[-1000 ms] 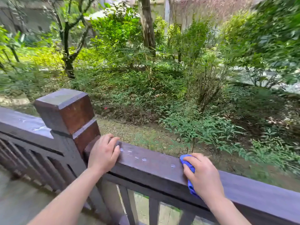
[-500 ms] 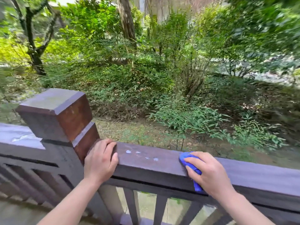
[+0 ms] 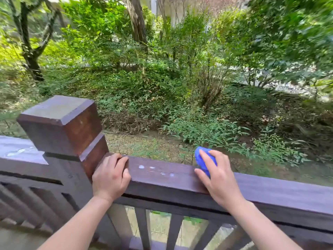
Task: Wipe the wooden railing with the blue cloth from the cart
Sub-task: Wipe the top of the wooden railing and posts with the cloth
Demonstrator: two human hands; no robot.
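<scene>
A dark brown wooden railing [image 3: 270, 188] runs across the lower part of the head view. My right hand [image 3: 219, 179] presses a bunched blue cloth [image 3: 202, 156] onto the rail's top; most of the cloth is hidden under the fingers. My left hand [image 3: 110, 175] curls over the rail's top edge just right of a square wooden post [image 3: 61, 127]. Several small water drops [image 3: 156, 170] lie on the rail between the two hands. The cart is not in view.
Vertical balusters [image 3: 144, 230] stand below the rail. Left of the post a second rail section [image 3: 19, 152] carries wet patches. Beyond the railing lie bare ground, low shrubs [image 3: 203, 130] and tree trunks [image 3: 137, 22].
My right hand has slid the cloth from the rail's near face up onto its top and far edge. The view has shifted a little. My left hand keeps its place by the post.
</scene>
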